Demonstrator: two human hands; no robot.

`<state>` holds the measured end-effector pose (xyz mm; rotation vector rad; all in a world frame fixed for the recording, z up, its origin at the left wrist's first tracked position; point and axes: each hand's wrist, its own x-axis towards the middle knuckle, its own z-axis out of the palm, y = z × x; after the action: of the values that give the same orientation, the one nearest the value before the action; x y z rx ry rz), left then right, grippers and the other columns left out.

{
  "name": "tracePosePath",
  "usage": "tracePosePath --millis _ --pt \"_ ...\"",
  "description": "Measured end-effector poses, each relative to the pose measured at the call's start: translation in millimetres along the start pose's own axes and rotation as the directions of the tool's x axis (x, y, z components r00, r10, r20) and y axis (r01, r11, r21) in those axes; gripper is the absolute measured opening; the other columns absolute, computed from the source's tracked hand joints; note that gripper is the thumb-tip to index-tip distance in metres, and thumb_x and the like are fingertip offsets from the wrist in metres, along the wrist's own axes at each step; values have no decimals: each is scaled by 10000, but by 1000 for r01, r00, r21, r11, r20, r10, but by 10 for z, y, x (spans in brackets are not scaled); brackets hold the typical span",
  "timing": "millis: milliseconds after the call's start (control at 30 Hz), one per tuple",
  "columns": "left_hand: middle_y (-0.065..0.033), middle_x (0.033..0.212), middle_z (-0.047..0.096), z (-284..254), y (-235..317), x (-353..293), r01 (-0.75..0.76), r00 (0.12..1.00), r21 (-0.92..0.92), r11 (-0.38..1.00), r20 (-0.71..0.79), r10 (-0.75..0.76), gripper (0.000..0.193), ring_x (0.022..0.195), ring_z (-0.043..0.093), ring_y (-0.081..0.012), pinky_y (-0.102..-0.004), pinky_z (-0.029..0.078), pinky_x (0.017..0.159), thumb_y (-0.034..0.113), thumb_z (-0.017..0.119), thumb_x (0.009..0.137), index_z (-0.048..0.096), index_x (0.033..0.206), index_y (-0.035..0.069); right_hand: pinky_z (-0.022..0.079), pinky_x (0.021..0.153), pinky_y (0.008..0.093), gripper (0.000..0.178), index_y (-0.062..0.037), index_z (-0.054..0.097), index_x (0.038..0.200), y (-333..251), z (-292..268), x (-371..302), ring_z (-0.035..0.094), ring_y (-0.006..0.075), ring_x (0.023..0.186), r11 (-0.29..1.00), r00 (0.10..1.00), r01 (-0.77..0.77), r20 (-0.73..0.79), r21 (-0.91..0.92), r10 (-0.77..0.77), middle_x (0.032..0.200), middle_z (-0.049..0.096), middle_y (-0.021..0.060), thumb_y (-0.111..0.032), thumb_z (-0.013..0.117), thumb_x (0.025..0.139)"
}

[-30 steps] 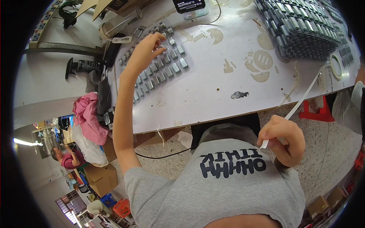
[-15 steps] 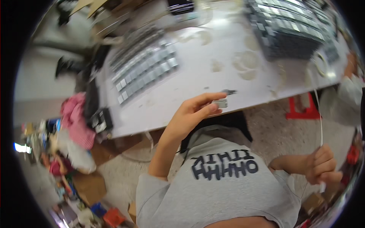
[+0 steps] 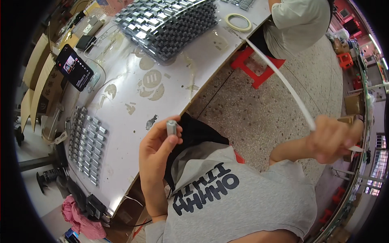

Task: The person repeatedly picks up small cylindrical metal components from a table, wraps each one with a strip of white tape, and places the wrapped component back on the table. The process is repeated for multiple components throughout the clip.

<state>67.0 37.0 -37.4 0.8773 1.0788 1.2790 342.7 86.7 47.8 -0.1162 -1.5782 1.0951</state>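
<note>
My left hand (image 3: 153, 152) pinches a small silver metal part (image 3: 171, 128) between thumb and fingers, just off the table's near edge. Out to the right, my right hand (image 3: 330, 139) is closed on a long white tape strip (image 3: 283, 81), and a short end of it pokes out past the fingers. The strip stretches back to a cream tape roll (image 3: 228, 21) lying on the table. Rows of similar silver parts (image 3: 87, 146) lie on the table at the left. A large stacked block of them (image 3: 166, 30) sits at the far side.
A phone (image 3: 75, 68) with a lit screen stands at the back left beside a cardboard box (image 3: 38, 81). A red stool (image 3: 258, 72) is on the speckled floor, near a co-worker in a light shirt (image 3: 300, 18). Pink checked cloth (image 3: 81, 216) hangs at the lower left.
My view has swung toward the right. My right hand has risen and moved outward with the strip, which looks more slanted. My left hand still holds the silver part, now turned more upright.
</note>
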Motion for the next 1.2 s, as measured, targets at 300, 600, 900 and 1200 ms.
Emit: tracePosePath --millis 300,600,900,1200 --pt "-114 960 549 103 171 -317 -289 928 79 954 -222 300 411 823 559 -125 -214 455 722 -68 575 738 453 1130 -39 337 427 150 92 5 537 855 825 881 202 470 19 504 728 675 -683 330 -60 660 605 570 17 -71 554 808" --pt "-116 872 545 -99 201 -449 -488 796 461 741 -112 595 500 792 596 -172 -231 506 642 -66 668 633 476 1093 -33 243 410 166 102 -14 520 737 1088 1152 424 394 4 475 706 586 -705 510 -60 629 560 497 -11 -55 611 762" --pt "-110 794 566 -139 260 -391 -462 766 592 660 -109 634 499 668 608 -161 -228 500 571 -26 709 592 510 1050 -28 254 416 165 141 -19 498 707 1181 1178 499 401 7 482 681 547 -730 556 -49 626 570 518 2 -56 627 751" --pt "-114 886 595 -159 236 -376 -435 733 705 560 -83 675 476 590 537 -132 -213 462 498 -2 720 574 530 1011 -11 264 424 156 157 -25 486 670 1255 1202 479 417 4 498 687 558 -722 524 -75 644 572 527 1 -29 634 721"
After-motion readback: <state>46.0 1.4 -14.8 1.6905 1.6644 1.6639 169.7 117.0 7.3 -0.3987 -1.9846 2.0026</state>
